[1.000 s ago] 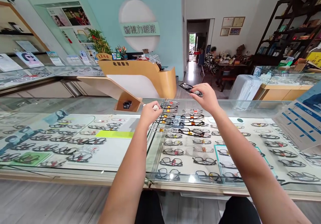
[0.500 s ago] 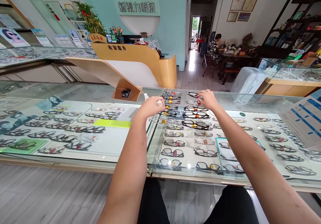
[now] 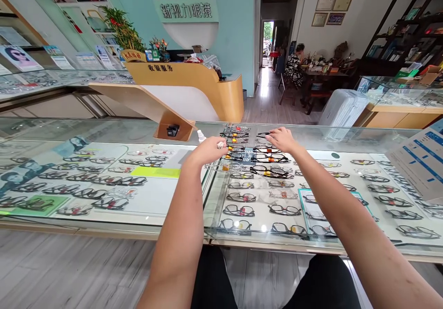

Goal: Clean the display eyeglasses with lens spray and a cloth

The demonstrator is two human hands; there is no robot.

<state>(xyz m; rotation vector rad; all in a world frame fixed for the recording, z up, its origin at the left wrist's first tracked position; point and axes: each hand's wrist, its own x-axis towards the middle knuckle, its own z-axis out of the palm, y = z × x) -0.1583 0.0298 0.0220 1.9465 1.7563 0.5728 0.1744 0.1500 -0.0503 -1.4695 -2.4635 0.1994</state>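
My left hand (image 3: 207, 151) is closed round a small white bottle (image 3: 201, 136), whose tip sticks out above the fingers, beside the left column of glasses (image 3: 235, 155) on the glass counter. My right hand (image 3: 282, 140) reaches to the far end of the right column, its fingers on a dark pair of glasses (image 3: 262, 135) that they partly cover. Nearer me in that column lie black glasses with orange tags (image 3: 270, 171). More frames rest in rows inside the case, under the glass.
The glass counter (image 3: 194, 216) spans the view. Behind it stand a tilted wooden board (image 3: 138, 101), a wooden cash desk (image 3: 230, 96) and a plastic-wrapped suitcase (image 3: 341, 110). A printed card (image 3: 420, 161) stands at right. A person (image 3: 293, 71) sits at a far table.
My right hand has shifted slightly left and down with the dark glasses at its fingers. My left hand has moved slightly down. The camera view has shifted a little.
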